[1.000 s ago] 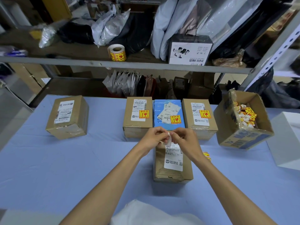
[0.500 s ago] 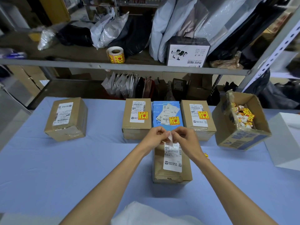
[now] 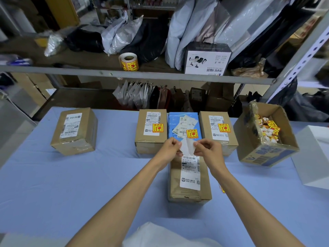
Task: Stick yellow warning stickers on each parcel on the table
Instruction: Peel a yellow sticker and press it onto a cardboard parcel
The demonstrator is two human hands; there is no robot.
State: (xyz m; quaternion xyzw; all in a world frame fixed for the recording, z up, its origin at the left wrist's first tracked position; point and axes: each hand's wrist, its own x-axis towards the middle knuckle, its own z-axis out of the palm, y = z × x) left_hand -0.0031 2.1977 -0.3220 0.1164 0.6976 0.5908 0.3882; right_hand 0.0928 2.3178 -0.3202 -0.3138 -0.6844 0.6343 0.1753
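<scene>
Right now, in the head view, the left hand [image 3: 170,148] and the right hand [image 3: 207,148] meet above the far end of the long brown cardboard parcel [image 3: 189,182] lying nearest on the blue worktop [image 3: 71,184]; each grip is pinched closed on one side of a small white slip [image 3: 187,146], apparently a sticker being peeled from its backing, though no yellow face shows from here. Three parcels in the back row already carry yellow warning stickers: the brown box [image 3: 151,132], the blue box [image 3: 183,126] and the brown box to its right [image 3: 218,131]. The near parcel and the lone brown box at far left [image 3: 74,131] have none. Several slips seem likely. The sticker could curl and stick to itself or to a fingertip as the backing comes free. Pressed down carelessly, it could cover the barcode on the white shipping label [image 3: 189,172] or wrinkle over the tape. The far-left box sits well apart and could be overlooked. The open carton of spent backings [image 3: 267,136] stands to the right, so dropped waste may miss it.
</scene>
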